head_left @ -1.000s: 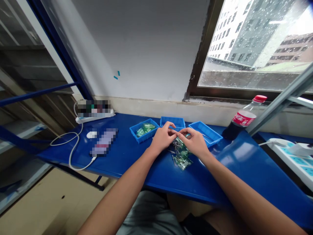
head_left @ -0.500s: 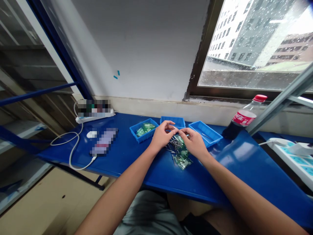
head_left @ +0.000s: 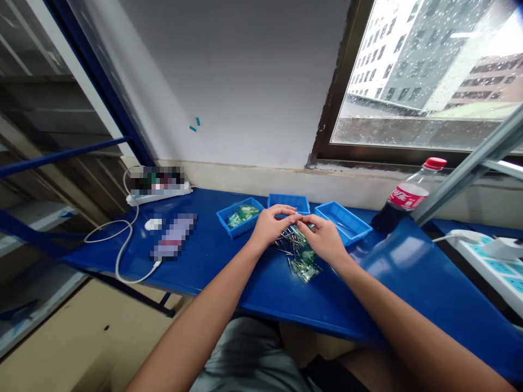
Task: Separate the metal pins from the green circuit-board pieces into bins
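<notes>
My left hand (head_left: 273,224) and my right hand (head_left: 322,234) meet fingertip to fingertip above the blue table. Both are closed in a pinch, and whatever small thing lies between the fingers is too hidden to name. Below them lies a pile of thin metal pins (head_left: 291,239), partly covered by the hands. Small clear packets with green in them (head_left: 305,268) lie in front of the pins. Just behind my hands stands a blue tray (head_left: 288,203). Another blue tray (head_left: 233,231), left of my left hand, holds more green packets (head_left: 244,214).
Right of my hands, a blue tray (head_left: 359,233) has a few thin metal pieces in it. A cola bottle (head_left: 402,197) stands by the metal post (head_left: 469,158). A pixelated phone-like object (head_left: 173,237) with a white cable (head_left: 118,260) lies left. Power strips (head_left: 490,261) sit at both sides.
My fingers have drawn closer together, and the left fingers have lowered slightly over the pinch. The pile, packets and trays have stayed in place.
</notes>
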A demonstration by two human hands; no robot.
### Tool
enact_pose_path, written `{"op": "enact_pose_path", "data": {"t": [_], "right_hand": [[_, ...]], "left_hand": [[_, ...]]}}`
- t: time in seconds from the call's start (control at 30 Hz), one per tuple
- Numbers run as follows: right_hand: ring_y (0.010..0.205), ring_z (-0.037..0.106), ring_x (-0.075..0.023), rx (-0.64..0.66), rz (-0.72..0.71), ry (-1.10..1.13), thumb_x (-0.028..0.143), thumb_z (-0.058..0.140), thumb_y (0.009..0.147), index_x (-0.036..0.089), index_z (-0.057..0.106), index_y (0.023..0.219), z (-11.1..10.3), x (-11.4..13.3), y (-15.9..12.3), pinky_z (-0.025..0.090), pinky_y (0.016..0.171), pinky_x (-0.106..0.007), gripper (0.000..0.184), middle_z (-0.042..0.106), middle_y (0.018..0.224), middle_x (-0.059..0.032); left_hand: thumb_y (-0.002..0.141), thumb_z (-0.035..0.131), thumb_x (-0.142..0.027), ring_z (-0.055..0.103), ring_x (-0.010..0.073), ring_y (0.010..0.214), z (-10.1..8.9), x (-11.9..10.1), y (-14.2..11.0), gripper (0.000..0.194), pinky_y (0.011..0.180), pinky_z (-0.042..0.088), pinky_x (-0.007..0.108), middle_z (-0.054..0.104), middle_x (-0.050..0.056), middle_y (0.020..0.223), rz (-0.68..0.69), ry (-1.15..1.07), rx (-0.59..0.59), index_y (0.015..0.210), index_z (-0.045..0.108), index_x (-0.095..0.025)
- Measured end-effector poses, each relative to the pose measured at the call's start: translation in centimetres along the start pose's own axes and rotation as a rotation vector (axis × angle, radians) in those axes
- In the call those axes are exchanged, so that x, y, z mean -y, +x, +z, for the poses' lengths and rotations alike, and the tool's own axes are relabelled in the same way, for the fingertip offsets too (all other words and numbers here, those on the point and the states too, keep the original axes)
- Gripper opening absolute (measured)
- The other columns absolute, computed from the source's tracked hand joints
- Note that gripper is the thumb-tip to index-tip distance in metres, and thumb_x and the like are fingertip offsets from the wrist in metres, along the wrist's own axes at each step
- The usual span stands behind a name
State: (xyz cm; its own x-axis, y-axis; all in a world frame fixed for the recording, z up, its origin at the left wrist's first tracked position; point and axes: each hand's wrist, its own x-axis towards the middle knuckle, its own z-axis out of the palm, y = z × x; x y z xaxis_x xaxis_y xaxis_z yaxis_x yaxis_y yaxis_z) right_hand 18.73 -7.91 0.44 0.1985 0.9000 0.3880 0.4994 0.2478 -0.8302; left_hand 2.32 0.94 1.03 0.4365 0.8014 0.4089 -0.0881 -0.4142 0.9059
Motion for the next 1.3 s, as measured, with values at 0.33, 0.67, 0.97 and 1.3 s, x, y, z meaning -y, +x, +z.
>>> {"op": "enact_pose_path", "data": {"t": [0.33,0.67,0.97,1.3], "right_hand": [[0.063,0.062,-0.0196,0.041,-0.015,-0.022,0.054,0.064,0.096,0.022,0.080,0.100,0.13,0.05,-0.09,0.048,0.058,-0.032,0.036,0.079,0.088,-0.0055],[0.053,0.051,-0.0157,0.096,0.019,0.105,0.055,0.061,0.096,0.020,0.079,0.098,-0.10,0.15,-0.01,0.038,0.050,-0.029,0.040,0.074,0.077,-0.0033],[0.059,0.058,-0.0180,-0.035,0.041,0.073,0.050,0.070,0.089,0.020,0.083,0.093,-0.44,-0.32,0.29,0.044,0.055,-0.030,0.033,0.076,0.077,-0.0038],[0.066,0.066,-0.0223,-0.024,0.056,0.093,0.058,0.066,0.094,0.020,0.081,0.102,-0.33,-0.52,0.39,0.050,0.059,-0.033,0.041,0.077,0.082,-0.0065]], "left_hand": [[0.072,0.093,-0.043,0.073,0.0275,0.108,-0.38,0.03,0.16,0.032,0.099,0.057,0.042,0.077,0.014,0.111,-0.053,-0.021,-0.087,0.077,0.077,-0.015],[0.088,0.081,-0.044,0.071,0.0287,0.122,0.23,-0.45,-0.12,0.027,0.107,0.058,0.044,0.077,0.012,0.127,-0.028,-0.085,0.143,0.101,0.086,-0.020],[0.090,0.080,-0.039,0.068,0.0291,0.128,0.19,-0.52,-0.28,0.027,0.112,0.055,0.045,0.074,0.011,0.133,0.030,-0.015,0.220,0.112,0.085,-0.024],[0.097,0.069,-0.038,0.070,0.0271,0.123,0.24,-0.44,-0.24,0.032,0.111,0.055,0.042,0.077,0.011,0.128,0.013,0.038,0.129,0.122,0.080,-0.021]]}}
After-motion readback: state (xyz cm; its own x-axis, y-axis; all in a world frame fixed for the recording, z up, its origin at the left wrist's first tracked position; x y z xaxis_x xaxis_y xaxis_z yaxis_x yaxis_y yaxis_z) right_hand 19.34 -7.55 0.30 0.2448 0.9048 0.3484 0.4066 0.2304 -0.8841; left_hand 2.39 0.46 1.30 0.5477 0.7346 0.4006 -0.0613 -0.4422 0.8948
